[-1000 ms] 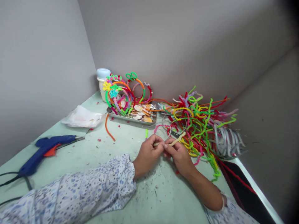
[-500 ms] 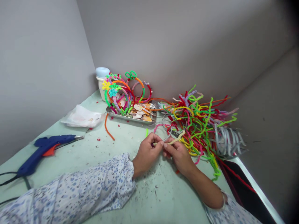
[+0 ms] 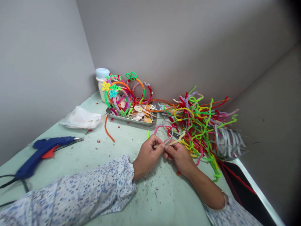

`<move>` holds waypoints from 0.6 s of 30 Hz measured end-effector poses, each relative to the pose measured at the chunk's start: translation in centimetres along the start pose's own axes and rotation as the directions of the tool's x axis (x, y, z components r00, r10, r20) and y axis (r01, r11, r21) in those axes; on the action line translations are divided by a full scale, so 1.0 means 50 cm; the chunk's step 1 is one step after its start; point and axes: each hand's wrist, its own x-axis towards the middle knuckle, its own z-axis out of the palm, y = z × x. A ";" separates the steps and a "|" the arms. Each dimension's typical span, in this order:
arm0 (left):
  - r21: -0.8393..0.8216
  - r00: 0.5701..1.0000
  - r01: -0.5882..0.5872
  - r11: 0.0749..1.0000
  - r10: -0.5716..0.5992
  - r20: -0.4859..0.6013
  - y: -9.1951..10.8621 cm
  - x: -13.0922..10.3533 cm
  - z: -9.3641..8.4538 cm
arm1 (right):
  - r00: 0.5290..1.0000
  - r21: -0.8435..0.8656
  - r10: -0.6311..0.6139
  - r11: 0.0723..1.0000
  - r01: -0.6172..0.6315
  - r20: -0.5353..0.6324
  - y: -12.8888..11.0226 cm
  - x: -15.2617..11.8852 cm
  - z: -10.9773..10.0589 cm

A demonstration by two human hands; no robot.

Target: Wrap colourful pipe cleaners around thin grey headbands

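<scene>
My left hand (image 3: 148, 154) and my right hand (image 3: 180, 157) meet above the middle of the table, both closed in a pinch with their fingertips almost touching. Between them is the end of a thin grey headband (image 3: 171, 135), whose loop rises behind the fingers. A cream pipe cleaner (image 3: 180, 138) runs along my right fingers, its bent tip standing out past them. The left fingers pinch at the band's end, with a short bit of something pale showing at the thumb. The fingers hide the exact spot where the pipe cleaner meets the band.
A heap of coloured pipe cleaners (image 3: 197, 122) lies to the right beside bundled grey headbands (image 3: 229, 142). Finished headbands (image 3: 122, 94) stand in a metal tray (image 3: 131, 120) of shell-like pieces. On the left are a blue glue gun (image 3: 35, 158), a plastic bag (image 3: 82, 118) and a lidded bottle (image 3: 102, 81).
The view has shifted very slightly, so things on the table sit a little further left. Both hands keep their pinch in nearly the same place.
</scene>
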 end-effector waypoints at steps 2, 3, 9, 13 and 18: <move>-0.005 1.000 0.001 1.000 -0.001 0.012 0.000 0.000 0.000 | 1.000 0.005 0.005 1.000 -0.005 -0.010 0.000 0.000 0.000; -0.002 1.000 0.001 1.000 -0.001 0.012 0.000 0.000 -0.001 | 1.000 0.007 0.006 1.000 -0.005 -0.015 0.000 0.001 0.000; 0.031 1.000 -0.001 1.000 0.001 -0.007 0.000 -0.002 -0.001 | 0.998 0.034 0.019 0.999 -0.017 -0.057 0.003 0.003 0.002; 0.016 1.000 -0.016 1.000 0.016 0.007 0.000 -0.002 -0.001 | 0.997 0.072 0.035 0.997 -0.029 -0.072 0.004 0.004 0.004; 0.044 1.000 -0.020 0.999 0.020 -0.006 0.002 -0.004 -0.001 | 0.995 0.097 0.040 0.995 -0.031 -0.092 0.003 0.004 0.005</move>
